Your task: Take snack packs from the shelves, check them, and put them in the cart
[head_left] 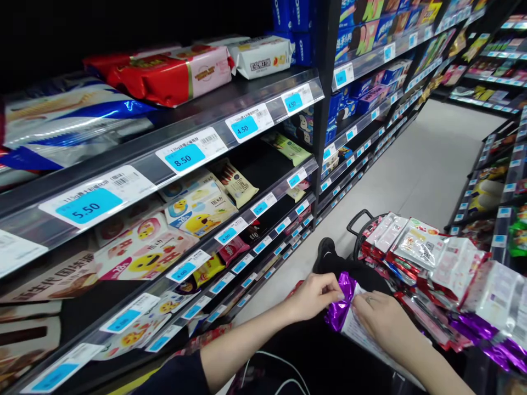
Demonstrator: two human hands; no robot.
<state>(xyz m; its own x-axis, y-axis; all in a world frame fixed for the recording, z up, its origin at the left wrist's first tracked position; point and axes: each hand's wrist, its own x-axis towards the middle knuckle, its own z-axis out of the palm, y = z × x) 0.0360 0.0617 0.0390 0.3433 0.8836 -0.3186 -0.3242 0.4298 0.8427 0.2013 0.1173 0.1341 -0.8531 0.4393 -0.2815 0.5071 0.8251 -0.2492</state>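
Note:
Between my hands, low over my lap, is a snack package (pixel 343 299) with shiny purple foil and a white printed side. My left hand (pixel 315 296) pinches its purple end between thumb and fingers. My right hand (pixel 376 312), with a ring on one finger, grips the package where the purple meets the white. Most of the package's white part lies hidden under my right hand and forearm. To the right, close to my right hand, a dark basket (pixel 357 230) is heaped with silver, red and purple snack packages (pixel 424 241).
Shelves with price tags (pixel 181 156) run along my left, holding red biscuit packs (pixel 164 74), a white pack (pixel 263 57) and cartoon-printed boxes (pixel 201 203). Blue boxes (pixel 349 46) stand farther along. A grey floor aisle (pixel 415 159) leads away, with another shelf (pixel 500 214) on the right.

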